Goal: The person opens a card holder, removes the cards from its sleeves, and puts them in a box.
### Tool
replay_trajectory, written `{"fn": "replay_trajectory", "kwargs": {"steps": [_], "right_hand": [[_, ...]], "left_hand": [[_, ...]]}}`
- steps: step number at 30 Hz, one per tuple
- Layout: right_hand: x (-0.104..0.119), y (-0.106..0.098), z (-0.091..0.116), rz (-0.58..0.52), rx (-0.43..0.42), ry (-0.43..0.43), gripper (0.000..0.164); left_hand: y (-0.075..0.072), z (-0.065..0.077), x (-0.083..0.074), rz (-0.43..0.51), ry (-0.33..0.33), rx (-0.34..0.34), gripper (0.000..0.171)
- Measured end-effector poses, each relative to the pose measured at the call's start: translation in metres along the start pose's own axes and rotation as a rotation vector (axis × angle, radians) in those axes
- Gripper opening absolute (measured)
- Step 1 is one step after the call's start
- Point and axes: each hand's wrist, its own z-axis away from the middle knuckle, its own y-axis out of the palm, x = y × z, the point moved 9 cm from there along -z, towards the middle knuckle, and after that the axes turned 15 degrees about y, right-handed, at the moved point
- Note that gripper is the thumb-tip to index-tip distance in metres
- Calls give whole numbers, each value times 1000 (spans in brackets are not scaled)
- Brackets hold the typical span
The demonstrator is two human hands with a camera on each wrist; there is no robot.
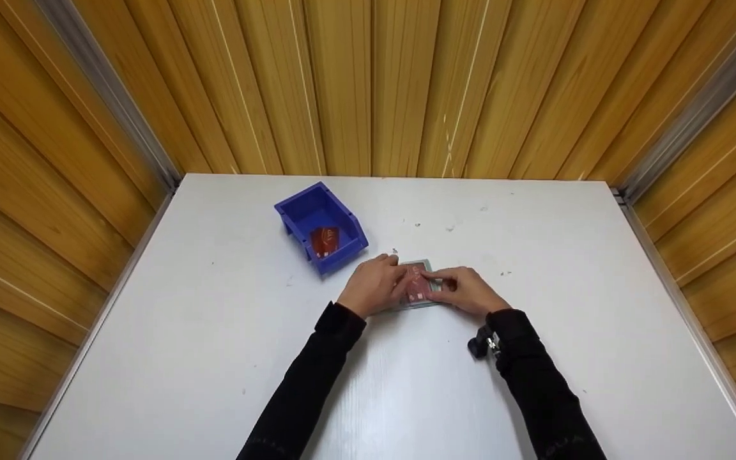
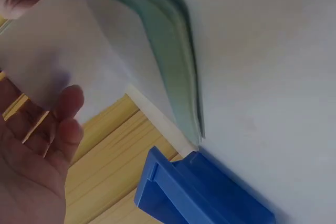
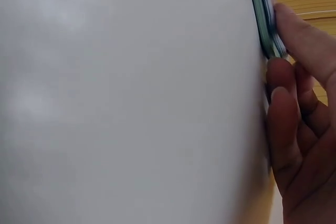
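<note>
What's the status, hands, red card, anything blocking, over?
Left hand pinching translucent sheet; right hand gripping green-edged stack. Red card between hands. Blue bin near left hand, seemingly clear of the work.

Blue bin (image 1: 342, 257) obstructs forward-left; there's room rightward.

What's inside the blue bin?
In the bin, red card material lies toward the near end. Whatever is beneath it is covered; I can't tell how many cards.

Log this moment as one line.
left hand: touching pale thin sheet | right hand: gripping flat green-edged stack | red printed card: between hands | blue open plastic bin: red card or cards inside
</note>
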Motion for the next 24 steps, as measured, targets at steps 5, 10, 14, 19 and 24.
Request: {"fn": "replay_trajectory", "kwargs": {"steps": [5,10,14,19,24], "right_hand": [[-1,-1,-2,16,-6,43,55],[-1,-2,-3,53,-32,88,55],[-3,-5,-2,88,-77,128,56],[-5,-8,-1,102,-106,148,58],[-4,-8,0,82,-103,148,57]], "left_hand": [[2,11,11,12,-59,24,8],[6,20,17,-18,-105,25,2],[6,23,20,-61,-141,11,7],[8,25,22,-86,-166,26,16],[6,28,24,-101,-191,8,15]]}}
